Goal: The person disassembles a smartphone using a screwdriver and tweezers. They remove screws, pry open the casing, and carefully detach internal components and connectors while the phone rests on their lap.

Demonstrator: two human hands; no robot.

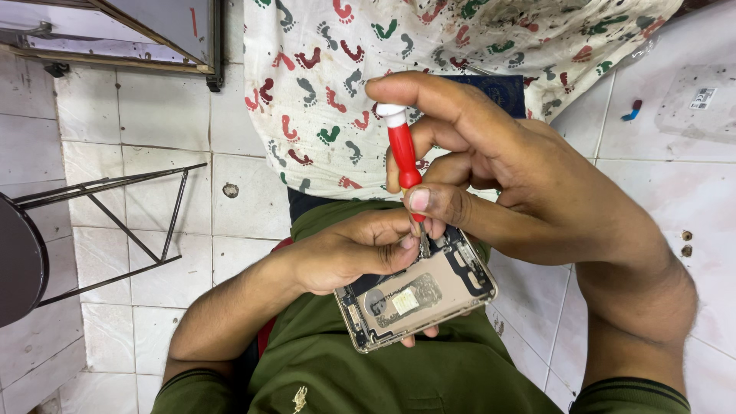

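- While the view looks straight down at the lap, the far left edge shows a dark round stool (pixel 19 261) with a thin metal frame (pixel 115 222) sitting on the white tiled floor (pixel 138 115).
- Moving in, the left hand (pixel 349 249) comes up from the lower left and is closed around an opened phone housing (pixel 418 295) — thumb on top near the upper edge, fingertips peeking out underneath. The housing sits tilted over the green-clothed lap, insides facing up, with a small pale square part in the middle.
- Right above it, the right hand (pixel 491 169) pinches a small red screwdriver (pixel 402 153) with a white cap; index finger curls over the cap, thumb and another finger grip the shaft. The tip goes down to the top edge of the housing, just beside the left thumb — can't tell exactly what it's touching.
- Behind the hands there's a white cloth with coloured footprints (pixel 322 84).
- Far right, a tiny blue-and-red bit (pixel 632 111) lies on the tiles, well apart from everything.
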